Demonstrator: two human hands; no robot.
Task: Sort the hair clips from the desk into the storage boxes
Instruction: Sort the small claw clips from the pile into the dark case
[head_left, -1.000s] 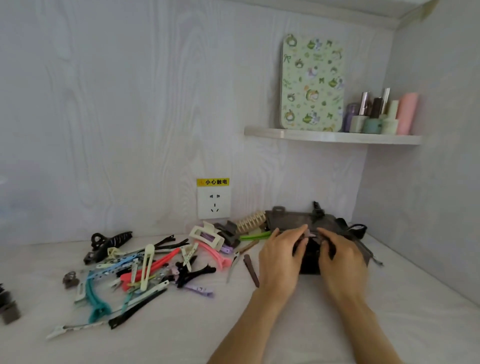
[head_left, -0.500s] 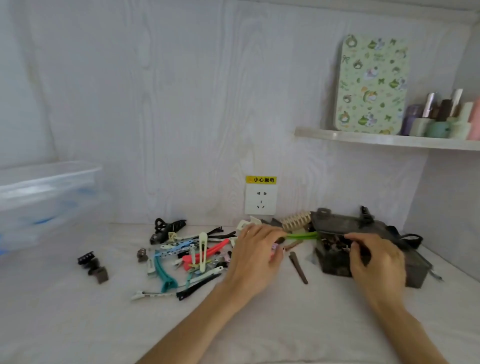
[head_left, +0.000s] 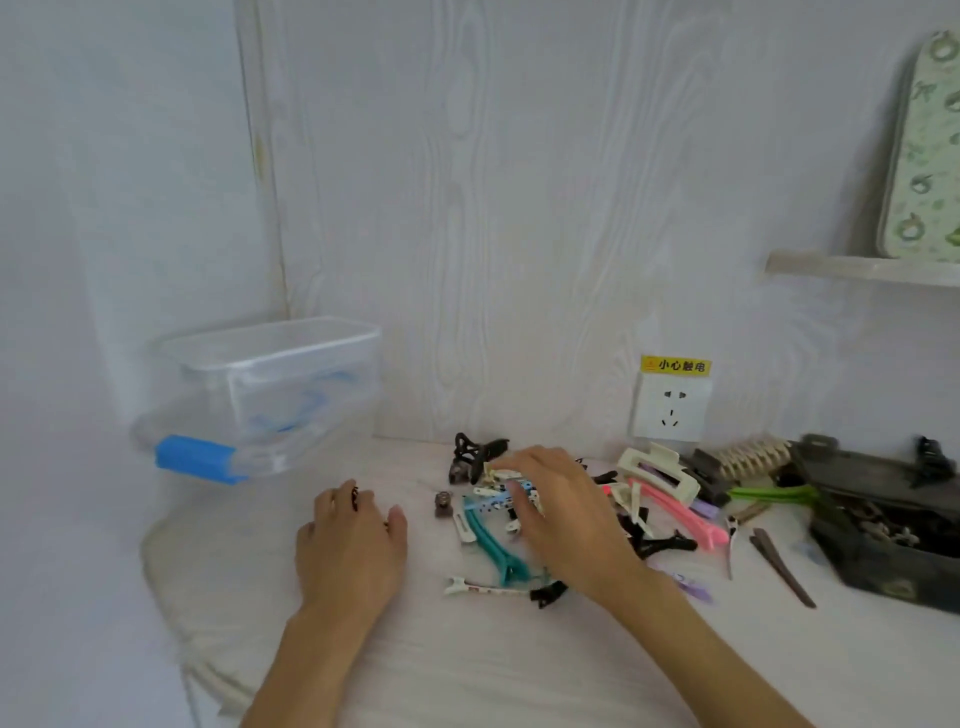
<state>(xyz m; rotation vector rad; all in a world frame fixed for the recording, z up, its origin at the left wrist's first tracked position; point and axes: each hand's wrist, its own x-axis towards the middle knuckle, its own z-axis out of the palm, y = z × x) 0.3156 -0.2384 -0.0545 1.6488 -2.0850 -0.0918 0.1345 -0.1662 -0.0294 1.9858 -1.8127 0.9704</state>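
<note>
Clips (head_left: 524, 512) litter white desk (head_left: 467, 665) below socket (head_left: 671, 409).

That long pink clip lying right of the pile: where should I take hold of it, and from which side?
Judging from this view, grip the pink clip near its lower right end, from above and the right. That end lies bare on the desk, while its upper end runs under the cream claw clip. The right hand is nearest; pinch across its narrow width.

- Left hand (head_left: 349, 545): palm down, fingers curled forward, forearm reaching up from the lower edge.
- Right hand (head_left: 563, 512): palm down, fingers bent, forearm angled in from lower right.
</note>
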